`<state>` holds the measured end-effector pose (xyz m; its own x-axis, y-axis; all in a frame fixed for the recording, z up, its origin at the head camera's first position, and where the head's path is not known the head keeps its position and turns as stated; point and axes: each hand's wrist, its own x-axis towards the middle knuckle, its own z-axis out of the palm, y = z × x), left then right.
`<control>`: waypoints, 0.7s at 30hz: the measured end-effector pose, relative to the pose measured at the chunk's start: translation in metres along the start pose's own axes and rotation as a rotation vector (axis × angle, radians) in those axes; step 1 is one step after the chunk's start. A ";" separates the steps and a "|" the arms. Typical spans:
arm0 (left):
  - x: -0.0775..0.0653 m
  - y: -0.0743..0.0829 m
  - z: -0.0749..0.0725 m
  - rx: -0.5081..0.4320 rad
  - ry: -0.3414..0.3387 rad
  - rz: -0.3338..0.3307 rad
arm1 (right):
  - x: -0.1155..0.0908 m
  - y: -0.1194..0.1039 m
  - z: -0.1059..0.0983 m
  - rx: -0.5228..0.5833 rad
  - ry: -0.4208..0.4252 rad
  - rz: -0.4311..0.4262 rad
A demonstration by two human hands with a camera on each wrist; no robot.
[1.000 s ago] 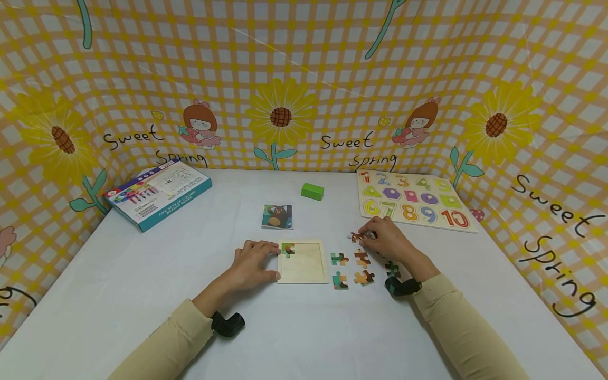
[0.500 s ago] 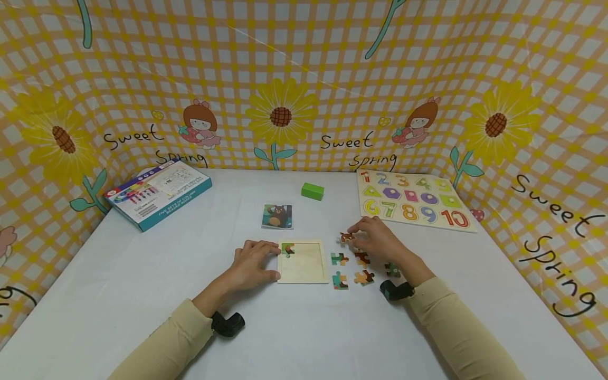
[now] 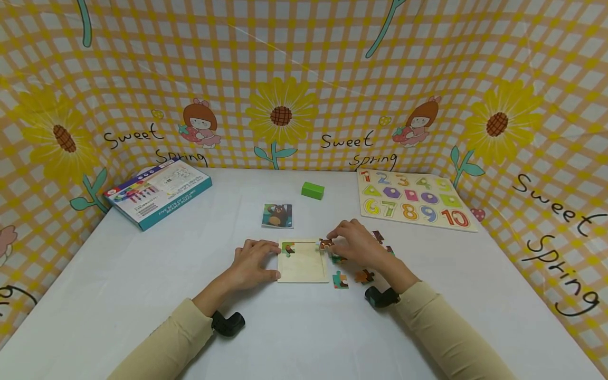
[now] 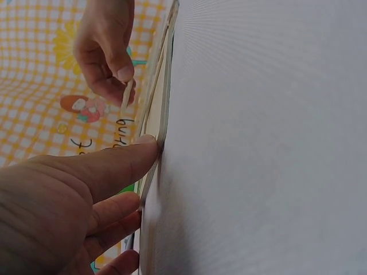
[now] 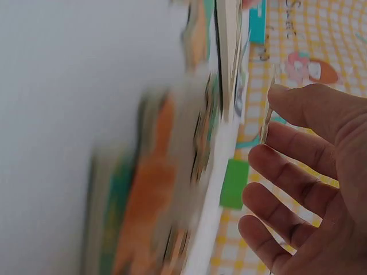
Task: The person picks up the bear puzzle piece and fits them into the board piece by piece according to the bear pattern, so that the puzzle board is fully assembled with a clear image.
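A shallow wooden puzzle tray (image 3: 304,268) lies flat on the white table, with one puzzle piece (image 3: 287,247) in its far left corner. My left hand (image 3: 253,265) rests at the tray's left side, its thumb and fingertips touching the edge. Between the thumb and fingers of my right hand (image 3: 359,246) is a brown bear-face puzzle piece (image 3: 325,244), held up above the tray's far right corner. In the right wrist view the held piece (image 5: 267,117) appears edge-on. Several loose pieces, such as a green one (image 3: 340,280) and an orange-brown one (image 3: 364,276), lie right of the tray, some partly hidden by my right hand.
Behind the tray lies a bear picture card (image 3: 277,216), with a green block (image 3: 313,191) farther back. A boxed set (image 3: 159,192) sits at the far left. A number-and-shape board (image 3: 415,200) lies at the far right, before the checked cloth backdrop (image 3: 304,63).
My right hand has carried the bear-face piece leftward, from among the loose pieces to the tray's far right corner. The left hand and the tray have stayed in place.
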<state>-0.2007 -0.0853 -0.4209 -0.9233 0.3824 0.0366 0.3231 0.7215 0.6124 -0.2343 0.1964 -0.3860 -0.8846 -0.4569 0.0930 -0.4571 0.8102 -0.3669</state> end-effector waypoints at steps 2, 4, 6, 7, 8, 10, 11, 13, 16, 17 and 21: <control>0.000 0.000 0.000 -0.002 0.001 0.000 | 0.002 -0.005 0.003 -0.014 -0.002 -0.018; 0.000 0.000 0.000 -0.003 0.002 0.001 | 0.004 -0.009 0.006 -0.030 0.000 -0.043; 0.000 0.000 0.000 -0.003 0.001 0.002 | 0.005 -0.013 0.009 -0.037 0.001 -0.062; 0.000 0.000 0.000 -0.003 0.001 0.004 | 0.006 -0.015 0.010 -0.040 0.000 -0.063; 0.000 0.000 0.000 -0.001 0.002 0.005 | 0.007 -0.017 0.010 -0.043 0.001 -0.066; 0.000 0.000 0.000 -0.001 0.001 0.007 | 0.009 -0.022 0.012 -0.054 -0.003 -0.065; 0.000 0.000 0.000 -0.001 0.001 0.007 | 0.010 -0.024 0.013 -0.056 -0.005 -0.058; 0.000 0.000 0.000 0.000 0.001 0.006 | 0.012 -0.029 0.014 -0.059 -0.012 -0.046; 0.000 -0.001 0.000 -0.003 0.000 0.006 | 0.016 -0.034 0.017 -0.076 -0.020 -0.040; 0.000 -0.001 0.000 -0.003 0.000 0.006 | 0.017 -0.036 0.018 -0.079 -0.022 -0.041; 0.001 -0.001 0.000 -0.001 -0.001 0.006 | 0.022 -0.042 0.021 -0.099 -0.020 -0.044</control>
<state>-0.2015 -0.0857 -0.4211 -0.9210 0.3875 0.0400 0.3288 0.7182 0.6132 -0.2329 0.1445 -0.3885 -0.8617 -0.4996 0.0883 -0.5035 0.8208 -0.2697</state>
